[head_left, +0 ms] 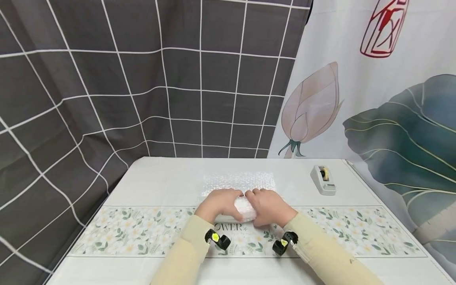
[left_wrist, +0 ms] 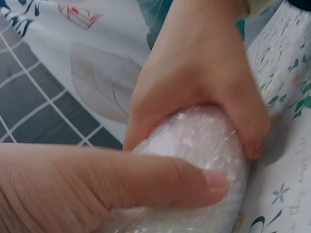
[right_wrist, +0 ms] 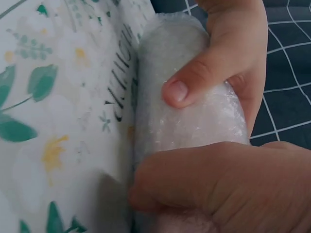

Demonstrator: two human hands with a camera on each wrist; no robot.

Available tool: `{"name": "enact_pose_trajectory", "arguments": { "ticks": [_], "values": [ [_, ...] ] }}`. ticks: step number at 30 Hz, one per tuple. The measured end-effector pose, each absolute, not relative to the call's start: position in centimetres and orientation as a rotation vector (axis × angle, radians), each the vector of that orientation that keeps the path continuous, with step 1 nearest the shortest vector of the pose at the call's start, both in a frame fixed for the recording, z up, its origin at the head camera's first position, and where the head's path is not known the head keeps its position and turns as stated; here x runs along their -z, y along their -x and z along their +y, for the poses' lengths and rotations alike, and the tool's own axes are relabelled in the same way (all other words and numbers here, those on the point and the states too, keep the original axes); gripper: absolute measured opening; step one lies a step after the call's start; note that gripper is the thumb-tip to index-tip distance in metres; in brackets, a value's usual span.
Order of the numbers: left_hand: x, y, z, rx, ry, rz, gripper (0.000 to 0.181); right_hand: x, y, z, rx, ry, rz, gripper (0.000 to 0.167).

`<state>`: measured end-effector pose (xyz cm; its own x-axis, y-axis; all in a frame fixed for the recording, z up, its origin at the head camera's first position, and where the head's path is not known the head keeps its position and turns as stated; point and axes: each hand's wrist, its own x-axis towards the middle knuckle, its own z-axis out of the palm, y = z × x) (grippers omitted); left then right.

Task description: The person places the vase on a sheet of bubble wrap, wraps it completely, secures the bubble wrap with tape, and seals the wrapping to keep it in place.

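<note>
Left grip (head_left: 221, 202): curled round wrapped roll (head_left: 246, 209), which lies toward its 4 o'clock. Roll on bench (head_left: 160, 182), long axis roughly 9-to-3; bubble wrap sheet (head_left: 238, 181) at 12. Right grip (head_left: 268, 206): curled over roll's 3-o'clock end. Both touching, neither nearer. Tape dispenser (head_left: 324, 183), roll's 2 o'clock.

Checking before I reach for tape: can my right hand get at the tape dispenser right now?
Likely yes, once freed: your right hand holds the bubble-wrapped bundle, but nothing visible blocks its way to the tape dispenser, farther forward on the right.
</note>
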<state>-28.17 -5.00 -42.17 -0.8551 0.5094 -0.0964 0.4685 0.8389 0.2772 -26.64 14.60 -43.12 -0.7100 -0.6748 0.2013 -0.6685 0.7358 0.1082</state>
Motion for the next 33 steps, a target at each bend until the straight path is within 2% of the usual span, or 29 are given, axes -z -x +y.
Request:
{"name": "enact_pose_trajectory", "arguments": {
  "ticks": [10, 20, 27, 33],
  "values": [
    [41.8, 27.0, -4.4, -0.227, -0.823, 2.987, 0.09, 41.3, 28.4, 13.8, -0.137, -0.975, -3.184, 0.067],
    [42.2, 26.9, -4.3, -0.172, -0.847, 3.054, 0.091, 41.0, 30.1, 14.2, -0.788, -0.836, -3.535, 0.047],
    [42.5, 27.4, -4.2, -0.116, -0.873, 3.057, 0.083, 41.0, 30.0, 14.3, -0.762, -0.882, -3.486, 0.052],
    [43.0, 28.1, -4.3, -0.106, -0.909, 3.075, 0.072, 40.9, 28.7, 14.5, -0.599, -0.987, -3.314, 0.064]
  ]
}}
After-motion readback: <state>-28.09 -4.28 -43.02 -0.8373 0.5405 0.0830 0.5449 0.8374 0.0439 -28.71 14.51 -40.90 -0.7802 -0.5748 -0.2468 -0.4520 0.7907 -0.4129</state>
